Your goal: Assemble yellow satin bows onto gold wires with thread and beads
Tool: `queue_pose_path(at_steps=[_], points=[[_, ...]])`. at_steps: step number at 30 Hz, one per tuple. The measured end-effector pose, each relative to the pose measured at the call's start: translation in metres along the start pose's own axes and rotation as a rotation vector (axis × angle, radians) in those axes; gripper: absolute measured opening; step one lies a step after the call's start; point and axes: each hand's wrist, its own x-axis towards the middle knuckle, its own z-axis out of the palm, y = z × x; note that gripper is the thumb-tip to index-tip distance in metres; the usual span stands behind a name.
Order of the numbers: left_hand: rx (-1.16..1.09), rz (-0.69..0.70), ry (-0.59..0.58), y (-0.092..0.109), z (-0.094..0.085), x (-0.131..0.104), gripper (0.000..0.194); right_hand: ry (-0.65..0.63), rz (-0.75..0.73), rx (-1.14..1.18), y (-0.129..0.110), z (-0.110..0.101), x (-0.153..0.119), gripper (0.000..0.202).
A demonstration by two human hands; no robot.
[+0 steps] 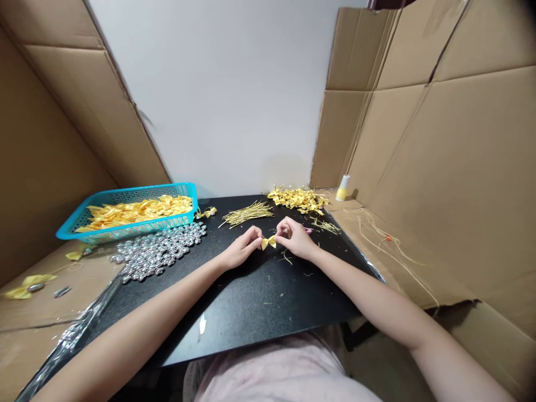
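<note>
A small yellow ribbon bow point(268, 242) is held between my two hands above the middle of the black table. My left hand point(245, 246) pinches its left end with thumb and fingers. At the other end, my right hand point(294, 237) grips the bow the same way. Just behind my hands lies a bundle of thin yellow ties point(248, 213). Beyond my right hand is a heap of yellow bows point(298, 199), with short cut thread ends point(326, 226) nearby. A pink object point(309, 230) is partly hidden behind my right hand.
On the left, a blue basket point(125, 224) holds many yellow ribbon pieces. Silvery oval beads point(161, 249) spread in front of it. A thread cone point(342, 188) stands on cardboard at the back right. Cardboard walls point(452, 156) rise on both sides of the black table point(259, 312).
</note>
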Motion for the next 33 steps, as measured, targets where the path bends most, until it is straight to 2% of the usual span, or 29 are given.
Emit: queue_pose_path(at_steps=[5, 9, 15, 18, 20, 22, 26, 30, 33], points=[[-0.040, -0.056, 0.126, 0.003, 0.007, -0.001, 0.043, 0.081, -0.109, -0.144, -0.009, 0.000, -0.003, 0.017], [0.000, -0.065, 0.261, 0.007, 0.011, -0.003, 0.030, 0.083, -0.189, -0.264, -0.014, 0.003, -0.005, 0.020], [0.109, 0.005, 0.404, 0.019, 0.011, -0.007, 0.021, 0.129, -0.175, -0.123, -0.016, 0.007, -0.008, 0.019], [-0.134, -0.155, 0.489, 0.020, 0.011, -0.005, 0.035, 0.186, -0.266, -0.289, -0.019, 0.004, -0.011, 0.025], [-0.354, -0.309, 0.408, 0.018, 0.011, -0.002, 0.044, 0.126, -0.410, -0.412, -0.019, 0.001, -0.012, 0.026], [-0.483, -0.410, 0.247, 0.017, 0.009, 0.002, 0.051, 0.020, -0.570, -0.511, -0.018, -0.002, -0.012, 0.023], [-0.619, -0.485, 0.004, 0.016, 0.003, 0.004, 0.047, -0.063, -0.789, -0.598, -0.016, -0.004, -0.011, 0.021], [-0.685, -0.498, -0.168, 0.016, -0.006, 0.000, 0.035, -0.163, -0.801, -0.520, -0.016, 0.001, -0.014, 0.020], [-0.686, -0.505, -0.260, 0.015, -0.011, -0.003, 0.029, -0.158, -0.758, -0.459, -0.016, 0.006, -0.018, 0.020]])
